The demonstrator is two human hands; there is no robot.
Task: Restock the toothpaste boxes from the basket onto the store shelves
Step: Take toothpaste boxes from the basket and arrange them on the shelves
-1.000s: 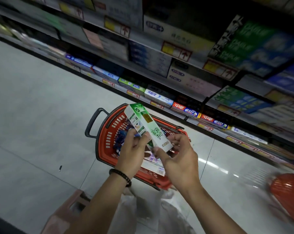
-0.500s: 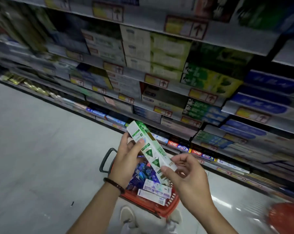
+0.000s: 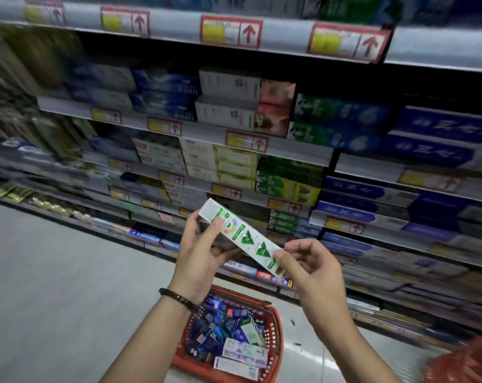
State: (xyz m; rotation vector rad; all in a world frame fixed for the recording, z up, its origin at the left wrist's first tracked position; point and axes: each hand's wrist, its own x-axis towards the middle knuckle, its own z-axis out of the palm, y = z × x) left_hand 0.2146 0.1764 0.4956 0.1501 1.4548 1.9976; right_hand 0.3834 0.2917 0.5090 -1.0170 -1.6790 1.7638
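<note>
A long white and green toothpaste box (image 3: 244, 235) is held up in front of the shelves, tilted down to the right. My left hand (image 3: 203, 252) grips its upper left end, thumb across the face. My right hand (image 3: 306, 268) pinches its lower right end. Below my arms stands the red basket (image 3: 275, 338) on the floor, holding several blue, white and green boxes (image 3: 234, 341). The store shelves (image 3: 262, 145) rise ahead, stacked with toothpaste boxes.
Shelf edges carry yellow and red price tags (image 3: 231, 31) with arrows. A second red basket (image 3: 463, 363) shows blurred at the bottom right. Grey tiled floor (image 3: 54, 272) stretches to the left.
My view has tilted up from the basket to the shelves. Both hands have lifted the green and white box higher, and the basket now sits low in the frame.
</note>
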